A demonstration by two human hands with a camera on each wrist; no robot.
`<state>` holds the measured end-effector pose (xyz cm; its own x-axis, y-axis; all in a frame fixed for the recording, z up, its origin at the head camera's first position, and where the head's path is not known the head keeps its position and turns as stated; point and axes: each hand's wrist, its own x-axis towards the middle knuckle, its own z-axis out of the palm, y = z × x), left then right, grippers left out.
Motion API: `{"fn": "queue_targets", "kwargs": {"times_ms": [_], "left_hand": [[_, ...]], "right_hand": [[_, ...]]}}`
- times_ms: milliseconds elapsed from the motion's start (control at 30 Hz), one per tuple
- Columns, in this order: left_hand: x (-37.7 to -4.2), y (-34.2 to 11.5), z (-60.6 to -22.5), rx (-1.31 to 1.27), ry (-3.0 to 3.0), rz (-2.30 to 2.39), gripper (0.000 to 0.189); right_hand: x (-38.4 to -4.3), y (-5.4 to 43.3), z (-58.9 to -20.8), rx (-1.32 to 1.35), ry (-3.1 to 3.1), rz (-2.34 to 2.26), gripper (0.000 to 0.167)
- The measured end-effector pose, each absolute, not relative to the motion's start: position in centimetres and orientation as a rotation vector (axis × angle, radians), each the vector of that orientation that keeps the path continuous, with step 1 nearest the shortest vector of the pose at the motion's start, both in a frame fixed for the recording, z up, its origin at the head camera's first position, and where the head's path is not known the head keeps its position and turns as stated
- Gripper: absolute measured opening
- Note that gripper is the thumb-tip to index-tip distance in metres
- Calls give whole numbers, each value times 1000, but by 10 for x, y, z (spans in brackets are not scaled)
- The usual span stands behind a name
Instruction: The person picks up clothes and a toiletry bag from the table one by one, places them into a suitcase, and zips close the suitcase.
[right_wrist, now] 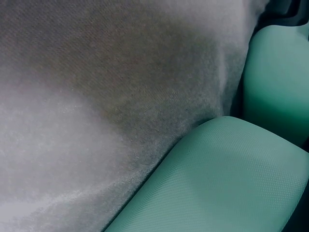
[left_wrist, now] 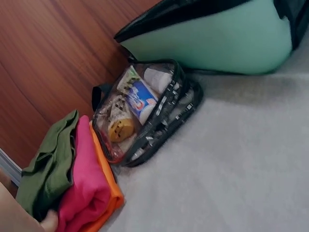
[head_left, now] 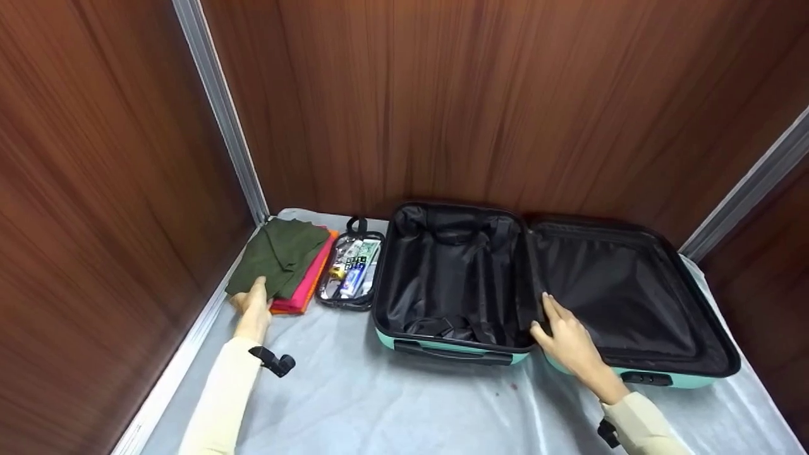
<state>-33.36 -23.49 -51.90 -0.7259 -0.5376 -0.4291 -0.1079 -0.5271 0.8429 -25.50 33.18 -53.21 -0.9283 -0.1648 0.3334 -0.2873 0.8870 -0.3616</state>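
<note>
Risks, as judged: the folded olive-green garment [head_left: 278, 253], topmost of the stack, could lose its fold if lifted by its near edge alone. The pink garment [head_left: 308, 287] and orange garment [left_wrist: 110, 174] beneath could drag out with it, the layers lying in contact. A low carry could snag the clear toiletry pouch [head_left: 344, 306], set between stack and suitcase [head_left: 695, 382].

Grips: left hand [head_left: 253, 313] at the green garment's near edge; fingertips partly hidden, so cannot tell whether the cloth is grasped. Right hand [head_left: 567, 335] released, fingers extended over the suitcase's inner rims where the halves meet.

Green garment: matte, folded flat, lightly creased, stacked at far left on grey cloth [head_left: 354, 392]. Suitcase: mint-green shell, black trim, black lining; opened flat, deeper half at left, shallower half at right, both unfilled.
</note>
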Motion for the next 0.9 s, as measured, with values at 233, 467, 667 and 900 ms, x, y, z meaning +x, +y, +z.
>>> {"fn": "queue_targets", "kwargs": {"times_ms": [233,467,667,900], "left_hand": [[-339,-232,-523,1081,-1445,-2082,75],[-342,-232,-523,985,-1430,-1998,54],[-347,-231,-515,808,-1386,-2069,52],[-354,-230,-510,836,-1054,-2285,79]], "right_hand": [[-255,330,-531,336,-2762,600,64],[-253,332,-532,320,-2769,615,64],[-253,333,-532,312,-2765,606,64],[-255,332,-532,311,-2761,615,64]]}}
